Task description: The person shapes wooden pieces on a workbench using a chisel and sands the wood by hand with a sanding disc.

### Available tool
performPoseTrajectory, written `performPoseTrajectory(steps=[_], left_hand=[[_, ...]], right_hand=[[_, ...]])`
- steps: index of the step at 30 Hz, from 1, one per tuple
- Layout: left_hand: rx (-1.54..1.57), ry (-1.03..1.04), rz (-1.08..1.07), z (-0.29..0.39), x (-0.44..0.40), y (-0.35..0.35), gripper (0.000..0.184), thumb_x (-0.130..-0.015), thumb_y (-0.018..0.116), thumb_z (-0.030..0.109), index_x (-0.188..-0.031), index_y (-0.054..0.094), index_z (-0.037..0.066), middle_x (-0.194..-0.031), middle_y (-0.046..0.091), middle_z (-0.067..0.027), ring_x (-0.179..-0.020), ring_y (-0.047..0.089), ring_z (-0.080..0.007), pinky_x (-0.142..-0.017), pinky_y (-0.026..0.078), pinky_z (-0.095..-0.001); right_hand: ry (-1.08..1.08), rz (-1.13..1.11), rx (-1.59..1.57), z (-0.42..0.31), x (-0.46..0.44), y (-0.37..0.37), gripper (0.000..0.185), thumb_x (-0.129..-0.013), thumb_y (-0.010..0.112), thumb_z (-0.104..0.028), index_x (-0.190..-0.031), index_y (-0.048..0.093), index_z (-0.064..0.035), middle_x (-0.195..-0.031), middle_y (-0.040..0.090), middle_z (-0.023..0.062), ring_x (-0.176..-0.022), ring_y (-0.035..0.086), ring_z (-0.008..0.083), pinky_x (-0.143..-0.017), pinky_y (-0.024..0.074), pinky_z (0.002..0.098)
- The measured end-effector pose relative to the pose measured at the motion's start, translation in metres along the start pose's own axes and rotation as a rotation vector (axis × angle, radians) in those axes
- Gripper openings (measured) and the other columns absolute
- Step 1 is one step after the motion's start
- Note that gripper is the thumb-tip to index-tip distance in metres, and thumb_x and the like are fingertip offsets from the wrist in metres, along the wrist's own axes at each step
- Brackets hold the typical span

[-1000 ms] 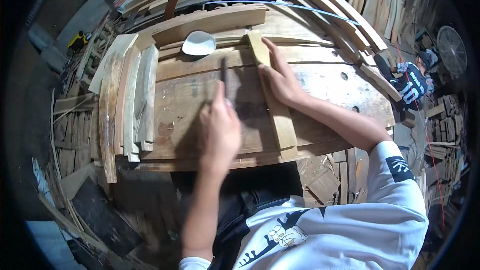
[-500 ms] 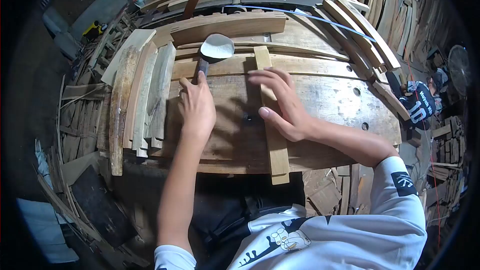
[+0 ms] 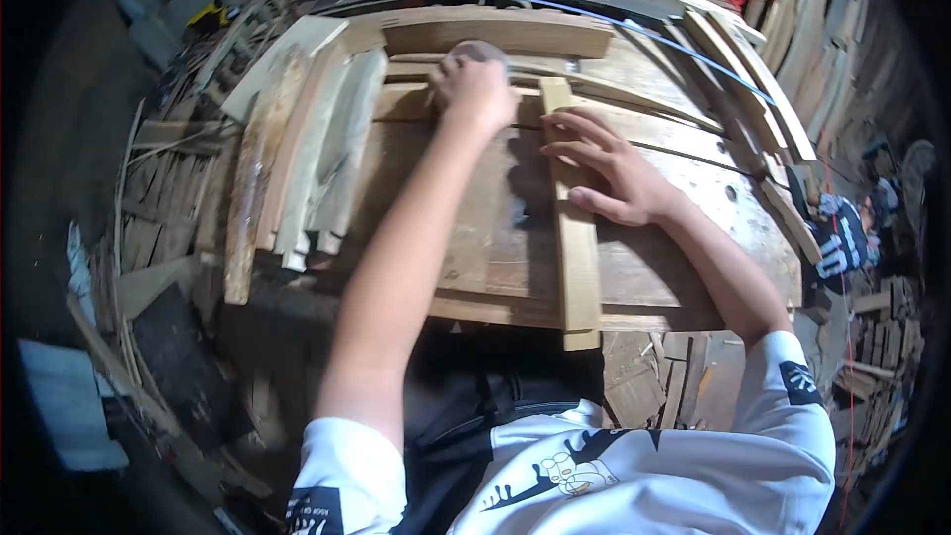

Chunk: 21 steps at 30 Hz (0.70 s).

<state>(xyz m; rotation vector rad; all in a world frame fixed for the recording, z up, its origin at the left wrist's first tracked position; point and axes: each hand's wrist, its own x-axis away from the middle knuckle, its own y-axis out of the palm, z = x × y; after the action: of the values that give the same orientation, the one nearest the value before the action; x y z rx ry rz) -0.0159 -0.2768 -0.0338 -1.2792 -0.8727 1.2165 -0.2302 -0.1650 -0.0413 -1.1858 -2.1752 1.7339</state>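
Pale-yellow straight wooden strip [image 3: 579, 263] overhangs brown wooden counter [image 3: 500, 258] front edge; R hand [image 3: 622, 175] spread over it, not clamped, so could skid if bumped. Farther, L hand [image 3: 477, 97] curled over round greyish disc [image 3: 483, 48], can't tell if gripped; poss. drop if loose.

Pale yellow on strip [image 3: 577, 250], three o'clock. White, black-patterned on shirt [image 3: 684, 481], five o'clock. Blue on cord [image 3: 644, 28], one o'clock. Black on trousers [image 3: 456, 367], six o'clock.
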Motion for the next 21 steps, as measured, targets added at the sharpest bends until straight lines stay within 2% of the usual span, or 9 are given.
performPoseTrajectory(steps=[1,2,4,5,8,9,13,16,21], left_hand=[[-0.022,0.010,0.049,0.002,-0.001,0.005,0.044,-0.091,0.071,0.040,-0.122,0.072,0.009,-0.139,0.059,-0.0260,-0.138,0.047,-0.0442,-0.114,0.032,-0.0649],[-0.043,0.037,0.119,0.002,0.000,0.012,0.037,-0.092,0.069,0.037,-0.115,0.075,0.008,-0.133,0.063,-0.0255,-0.134,0.053,-0.0410,-0.112,0.034,-0.0648],[-0.086,0.065,0.068,0.003,-0.002,0.015,0.029,-0.094,0.066,0.030,-0.107,0.077,0.007,-0.123,0.069,-0.0232,-0.127,0.061,-0.0374,-0.109,0.036,-0.0634],[-0.134,0.099,0.133,0.004,-0.001,0.018,0.022,-0.094,0.063,0.020,-0.101,0.078,0.007,-0.111,0.075,-0.0191,-0.114,0.069,-0.0359,-0.107,0.038,-0.0625],[-0.087,0.150,0.108,0.004,-0.002,0.016,0.019,-0.093,0.061,0.012,-0.100,0.078,0.007,-0.104,0.076,-0.0171,-0.106,0.072,-0.0355,-0.106,0.039,-0.0617],[-0.085,0.174,0.128,0.004,-0.001,0.015,0.018,-0.092,0.061,0.008,-0.099,0.078,0.007,-0.102,0.076,-0.0171,-0.100,0.075,-0.0346,-0.103,0.045,-0.0575],[-0.122,0.223,0.167,0.001,-0.005,0.011,0.015,-0.090,0.065,0.008,-0.099,0.077,0.006,-0.102,0.076,-0.0186,-0.100,0.075,-0.0348,-0.092,0.056,-0.0515],[-0.074,0.243,0.159,-0.004,-0.007,0.010,0.014,-0.089,0.070,0.012,-0.099,0.076,0.006,-0.103,0.076,-0.0189,-0.103,0.074,-0.0360,-0.091,0.056,-0.0523],[-0.025,0.182,0.287,-0.005,-0.007,0.006,0.026,-0.085,0.080,0.026,-0.100,0.077,0.005,-0.106,0.075,-0.0199,-0.107,0.072,-0.0374,-0.091,0.057,-0.0518]], right_hand=[[0.017,-0.010,0.042,-0.003,-0.002,0.000,0.054,-0.096,0.058,-0.044,-0.135,0.063,-0.0067,-0.154,0.047,0.0182,-0.147,0.036,0.0409,-0.122,0.0291,0.0547],[0.039,-0.018,0.086,-0.006,-0.004,-0.002,0.054,-0.097,0.058,-0.043,-0.136,0.063,-0.0073,-0.154,0.047,0.0180,-0.147,0.035,0.0408,-0.123,0.0288,0.0549],[0.080,-0.041,0.173,-0.008,-0.003,0.001,0.052,-0.099,0.055,-0.041,-0.141,0.059,-0.0092,-0.157,0.042,0.0173,-0.149,0.031,0.0417,-0.123,0.0285,0.0565],[0.107,-0.022,0.184,-0.011,-0.003,0.004,0.051,-0.100,0.055,-0.041,-0.139,0.059,-0.0085,-0.157,0.042,0.0175,-0.149,0.030,0.0427,-0.122,0.0289,0.0566],[0.156,0.043,0.237,-0.019,-0.002,0.008,0.048,-0.101,0.055,-0.041,-0.133,0.060,-0.0058,-0.154,0.042,0.0189,-0.146,0.031,0.0445,-0.121,0.0298,0.0568],[0.165,0.065,0.255,-0.021,-0.002,0.009,0.047,-0.101,0.055,-0.041,-0.130,0.061,-0.0048,-0.153,0.043,0.0195,-0.146,0.031,0.0450,-0.121,0.0301,0.0569],[0.214,0.111,0.220,-0.021,-0.001,0.014,0.044,-0.102,0.055,-0.040,-0.122,0.061,-0.0015,-0.149,0.043,0.0235,-0.143,0.033,0.0452,-0.119,0.0310,0.0563],[0.225,0.113,0.223,-0.024,-0.001,0.016,0.042,-0.103,0.054,-0.039,-0.122,0.062,-0.0016,-0.150,0.043,0.0238,-0.143,0.033,0.0452,-0.119,0.0308,0.0561],[0.231,0.101,0.213,-0.028,-0.003,0.017,0.040,-0.104,0.053,-0.037,-0.123,0.062,-0.0034,-0.150,0.043,0.0233,-0.144,0.032,0.0454,-0.120,0.0303,0.0560]])
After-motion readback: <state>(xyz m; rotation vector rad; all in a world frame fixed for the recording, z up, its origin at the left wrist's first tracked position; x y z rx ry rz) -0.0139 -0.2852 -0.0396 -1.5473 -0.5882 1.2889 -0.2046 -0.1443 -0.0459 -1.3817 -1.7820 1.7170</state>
